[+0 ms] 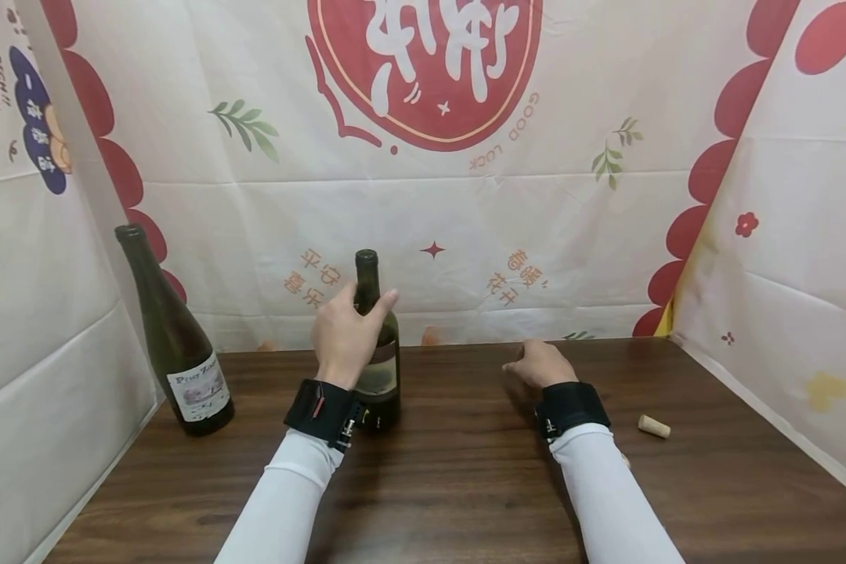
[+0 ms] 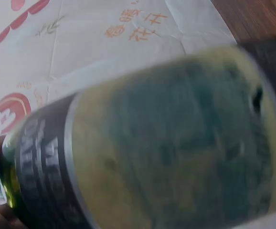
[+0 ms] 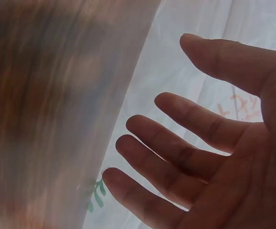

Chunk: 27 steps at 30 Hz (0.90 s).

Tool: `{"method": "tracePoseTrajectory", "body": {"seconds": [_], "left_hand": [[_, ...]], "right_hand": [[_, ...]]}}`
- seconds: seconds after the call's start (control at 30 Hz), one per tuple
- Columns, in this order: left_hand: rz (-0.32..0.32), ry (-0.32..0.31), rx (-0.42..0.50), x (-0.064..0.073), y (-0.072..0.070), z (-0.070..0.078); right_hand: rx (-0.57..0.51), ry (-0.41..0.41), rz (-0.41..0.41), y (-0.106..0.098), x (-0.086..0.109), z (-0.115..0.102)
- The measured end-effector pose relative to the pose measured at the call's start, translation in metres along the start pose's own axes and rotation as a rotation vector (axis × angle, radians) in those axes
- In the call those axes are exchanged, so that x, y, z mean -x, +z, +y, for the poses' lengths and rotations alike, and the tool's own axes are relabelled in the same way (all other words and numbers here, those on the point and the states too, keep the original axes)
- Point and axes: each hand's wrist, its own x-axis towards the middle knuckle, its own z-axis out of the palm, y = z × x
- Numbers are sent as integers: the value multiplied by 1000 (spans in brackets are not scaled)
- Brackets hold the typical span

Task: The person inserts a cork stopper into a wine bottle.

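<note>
My left hand (image 1: 348,333) grips a dark green wine bottle (image 1: 381,392) around its shoulder, just below the neck. The bottle is upright, partly covered by the hand and wrist strap in the head view. Its yellow and green label (image 2: 176,138) fills the left wrist view, slightly blurred, with fingertips showing at the shoulder. Over the right part of the table is my right hand (image 1: 541,364), holding nothing. Its fingers (image 3: 176,148) are spread and slightly bent in the right wrist view, with the thumb apart from them.
A taller green bottle (image 1: 176,345) with a white label stands at the left, near the cloth side wall. On the brown wooden table (image 1: 458,486), a cork (image 1: 653,426) lies right of my right wrist. A small light object (image 1: 626,460) peeks out beside that forearm. Printed cloth (image 1: 423,211) hangs behind.
</note>
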Motion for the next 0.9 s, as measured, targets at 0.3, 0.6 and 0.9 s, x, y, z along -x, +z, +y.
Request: {"method": "tracePoseTrajectory", "body": {"seconds": [0.3, 0.6, 0.9], "left_hand": [[-64, 97, 14, 6, 5, 15], [-101, 126, 14, 12, 8, 22], [-178, 140, 33, 10, 3, 31]], "right_hand": [[48, 12, 2, -15, 20, 11], [38, 22, -63, -29, 39, 27], [-32, 97, -141, -49, 52, 44]]}}
